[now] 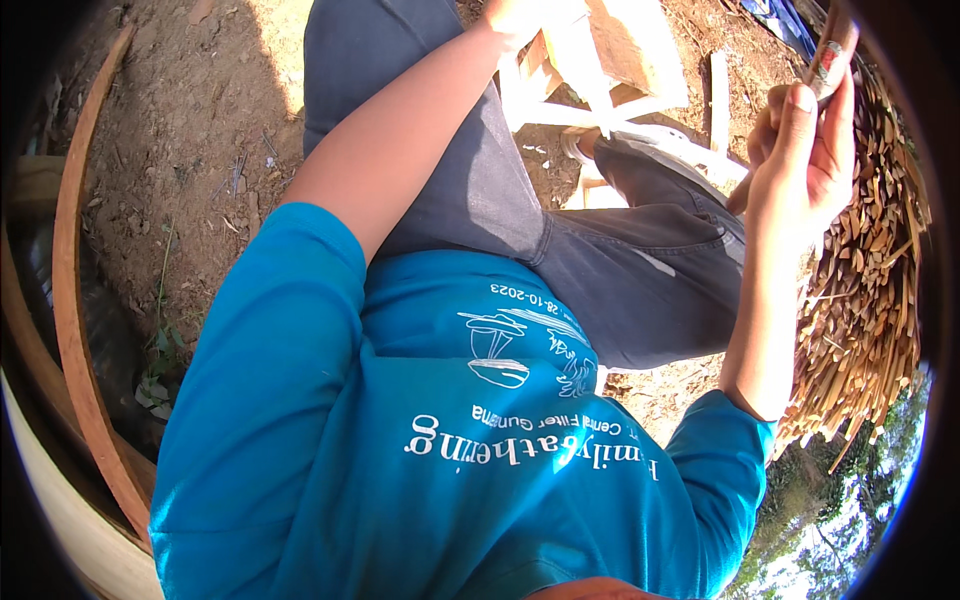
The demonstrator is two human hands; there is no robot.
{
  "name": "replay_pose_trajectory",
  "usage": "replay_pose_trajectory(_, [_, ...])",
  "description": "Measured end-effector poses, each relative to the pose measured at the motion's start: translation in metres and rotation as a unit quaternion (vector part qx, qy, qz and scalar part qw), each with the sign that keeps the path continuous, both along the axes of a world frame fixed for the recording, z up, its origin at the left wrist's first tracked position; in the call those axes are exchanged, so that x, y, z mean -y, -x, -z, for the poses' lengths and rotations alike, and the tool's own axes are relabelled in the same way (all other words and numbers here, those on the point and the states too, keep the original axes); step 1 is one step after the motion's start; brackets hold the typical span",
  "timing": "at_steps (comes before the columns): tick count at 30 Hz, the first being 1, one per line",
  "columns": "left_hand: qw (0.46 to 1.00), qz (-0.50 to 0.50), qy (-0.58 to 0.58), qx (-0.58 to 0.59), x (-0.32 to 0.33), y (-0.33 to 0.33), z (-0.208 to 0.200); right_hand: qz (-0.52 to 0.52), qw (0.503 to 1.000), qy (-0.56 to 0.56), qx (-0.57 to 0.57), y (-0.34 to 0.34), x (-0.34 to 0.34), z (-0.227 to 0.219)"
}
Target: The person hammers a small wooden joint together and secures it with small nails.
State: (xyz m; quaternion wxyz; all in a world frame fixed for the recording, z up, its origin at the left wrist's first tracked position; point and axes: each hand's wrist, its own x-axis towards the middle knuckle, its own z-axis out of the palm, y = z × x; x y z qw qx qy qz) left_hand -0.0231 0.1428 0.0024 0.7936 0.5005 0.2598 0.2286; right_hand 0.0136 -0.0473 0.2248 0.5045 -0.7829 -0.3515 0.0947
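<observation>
My right hand (805,160) is raised at the upper right, its fingers closed round a brown, rod-like handle (838,45) with a reddish mark on it. The thumb lies along this handle, whose far end runs out of the picture. My left hand (520,18) is at the top edge, beside a pale wooden frame (565,115) in strong sunlight. Glare and the picture's edge hide the left fingers, so I cannot tell what they hold or touch.
A large stack of thin split sticks (865,290) stands close by my right forearm. Long curved wooden strips (75,260) rise at the far left. Bare soil (190,130) lies beyond my legs in dark trousers (450,190). A blue sheet (780,22) shows at the upper right.
</observation>
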Motion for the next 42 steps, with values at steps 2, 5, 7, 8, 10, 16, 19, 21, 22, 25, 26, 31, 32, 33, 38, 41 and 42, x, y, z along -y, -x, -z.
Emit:
replay_pose_trajectory(2, [0.999, 0.036, 0.006, 0.016, 0.012, -0.017, -0.006, -0.108, 0.947, 0.222, 0.207, -0.010, 0.026, 0.035])
replay_pose_trajectory(5, [0.999, 0.032, 0.005, 0.015, 0.011, -0.015, -0.004, -0.114, 0.976, 0.186, 0.008, -0.022, 0.025, 0.031])
replay_pose_trajectory(7, [1.000, 0.013, 0.004, 0.004, 0.007, -0.002, 0.002, -0.045, 0.996, 0.071, -0.023, -0.012, 0.010, 0.011])
replay_pose_trajectory(8, [1.000, 0.016, 0.002, 0.008, 0.004, -0.008, 0.001, 0.001, 1.000, 0.008, -0.029, -0.007, 0.005, -0.001])
replay_pose_trajectory(10, [1.000, 0.021, 0.007, 0.008, 0.008, -0.009, 0.004, 0.009, 1.000, -0.011, 0.020, -0.004, 0.011, 0.025])
replay_pose_trajectory(16, [1.000, 0.013, 0.011, 0.005, 0.009, -0.001, 0.003, -0.028, 0.997, 0.068, 0.029, -0.010, 0.014, 0.010])
replay_pose_trajectory(19, [1.000, 0.011, 0.002, 0.009, 0.009, 0.001, -0.003, -0.029, 0.994, 0.049, 0.096, -0.006, 0.020, 0.035])
replay_pose_trajectory(21, [0.999, 0.036, 0.009, 0.017, 0.017, -0.012, -0.003, -0.121, 0.900, 0.310, 0.281, -0.012, 0.040, 0.058])
replay_pose_trajectory(22, [0.999, 0.035, 0.010, 0.016, 0.017, -0.011, -0.004, -0.104, 0.936, 0.302, 0.149, -0.017, 0.042, 0.050])
replay_pose_trajectory(25, [1.000, 0.021, 0.010, 0.010, 0.011, -0.005, -0.001, -0.028, 0.992, 0.112, 0.042, -0.012, 0.019, 0.020])
replay_pose_trajectory(26, [1.000, 0.013, 0.008, 0.006, 0.011, 0.001, 0.001, -0.018, 0.996, 0.079, 0.045, -0.007, 0.013, 0.017])
replay_pose_trajectory(31, [0.999, 0.049, 0.011, 0.021, 0.022, -0.016, -0.001, -0.089, 0.953, 0.261, 0.121, -0.016, 0.045, 0.057])
replay_pose_trajectory(32, [0.999, 0.033, 0.006, 0.015, 0.017, -0.004, -0.002, -0.070, 0.977, 0.182, 0.090, -0.014, 0.026, 0.042])
replay_pose_trajectory(33, [1.000, 0.022, 0.009, 0.013, 0.013, -0.003, 0.001, -0.036, 0.992, 0.110, 0.050, -0.014, 0.016, 0.024])
replay_pose_trajectory(38, [0.999, 0.034, 0.011, 0.020, 0.019, -0.006, -0.001, -0.039, 0.985, 0.085, 0.142, -0.011, 0.026, 0.042])
replay_pose_trajectory(41, [0.999, 0.030, 0.009, 0.019, 0.016, -0.002, -0.001, -0.064, 0.984, 0.161, 0.030, -0.009, 0.034, 0.060])
replay_pose_trajectory(42, [0.999, 0.031, 0.012, 0.020, 0.016, -0.004, -0.002, -0.016, 0.996, 0.093, -0.008, -0.007, 0.030, 0.039])
